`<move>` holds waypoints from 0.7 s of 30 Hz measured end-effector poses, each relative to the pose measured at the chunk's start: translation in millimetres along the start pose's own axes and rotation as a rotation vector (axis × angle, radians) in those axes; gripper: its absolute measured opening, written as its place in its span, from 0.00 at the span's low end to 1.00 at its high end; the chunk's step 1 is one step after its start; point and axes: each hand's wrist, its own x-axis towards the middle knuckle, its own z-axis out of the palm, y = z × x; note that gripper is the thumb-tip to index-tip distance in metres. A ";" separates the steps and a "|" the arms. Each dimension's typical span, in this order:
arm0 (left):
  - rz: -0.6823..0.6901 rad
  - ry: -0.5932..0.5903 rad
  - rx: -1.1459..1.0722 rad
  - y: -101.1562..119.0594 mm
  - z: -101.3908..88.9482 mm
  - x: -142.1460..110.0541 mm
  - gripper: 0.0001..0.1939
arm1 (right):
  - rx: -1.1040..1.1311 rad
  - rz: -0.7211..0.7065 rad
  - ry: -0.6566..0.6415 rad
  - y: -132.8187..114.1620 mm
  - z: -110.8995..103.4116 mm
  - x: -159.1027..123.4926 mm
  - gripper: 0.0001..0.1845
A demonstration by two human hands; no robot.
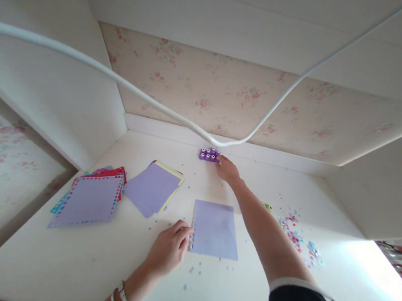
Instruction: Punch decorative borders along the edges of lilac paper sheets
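Observation:
At the back of the desk, my right hand (227, 169) reaches out with its fingers closed at the right end of a cluster of small purple craft punches (207, 155) with white round tops. The fingers seem to grip the end punch; its far side is partly hidden. A lilac paper sheet (216, 229) lies flat in front, with a row of punched holes down its left edge. My left hand (171, 244) rests beside that edge, fingers curled and fingertips touching it. Whatever the curled fingers hold, if anything, is hidden.
To the left lie a stack of colored sheets with punched borders (91, 199) and a pile of lilac and yellow sheets (156, 186). Paper confetti (294, 234) and a small green object (267, 207) are at right. A white cable (155, 105) hangs across the view.

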 end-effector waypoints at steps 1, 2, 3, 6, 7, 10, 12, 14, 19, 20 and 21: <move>-0.003 0.003 0.001 0.0 -0.2 -0.3 0.13 | -0.003 0.007 0.003 -2.0 1.7 1.2 0.20; -0.006 0.005 0.000 0.2 -0.4 -0.6 0.13 | -0.007 0.020 0.010 -3.2 3.3 1.1 0.19; -0.008 0.007 -0.002 0.3 -0.6 -0.9 0.13 | -0.010 0.036 0.020 -3.7 4.7 0.0 0.18; -0.009 0.007 -0.014 0.2 -0.5 -2.0 0.12 | -0.014 0.086 0.057 -2.1 8.5 -7.0 0.15; -0.007 0.005 -0.019 -0.2 -0.1 -2.3 0.12 | -0.011 0.100 0.069 -1.2 9.6 -9.7 0.15; -0.004 0.001 -0.030 -1.5 1.8 -2.6 0.12 | 0.008 0.119 0.101 0.4 12.3 -15.5 0.16; -0.006 0.002 -0.036 -1.8 2.8 -2.8 0.12 | 0.030 0.104 0.105 -0.1 13.5 -16.8 0.17; -0.011 0.006 -0.045 -1.6 3.2 -3.6 0.12 | 0.057 0.086 0.099 -1.1 13.9 -16.7 0.16; -0.045 0.028 -0.093 0.9 1.0 -6.3 0.13 | 0.155 0.087 0.113 -6.2 10.8 -22.8 0.12; -0.060 0.034 -0.108 1.6 -0.2 -6.2 0.13 | 0.187 0.065 0.110 -9.1 10.2 -27.9 0.13; -0.077 0.041 -0.123 2.2 -1.6 -5.6 0.12 | 0.224 0.029 0.099 -13.0 9.9 -35.1 0.14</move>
